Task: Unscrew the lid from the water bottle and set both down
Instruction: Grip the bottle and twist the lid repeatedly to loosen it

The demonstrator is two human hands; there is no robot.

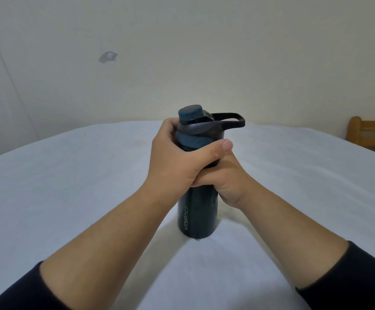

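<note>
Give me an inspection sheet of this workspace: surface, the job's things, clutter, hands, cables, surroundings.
Surface: white cloth covers it, lightly wrinkled.
Job's things: dark water bottle stands upright on the cloth; its lid is still on, with the carry loop pointing right.
Clutter: nothing seen.
Hands: left hand wraps the bottle's neck just under the lid; right hand grips the body below it, the two touching.
Cables: a thin line runs down the wall at far left; cannot tell whether it is a cable.
Surroundings: pale wall with a grey scuff mark; wooden chair at the right edge.
</note>
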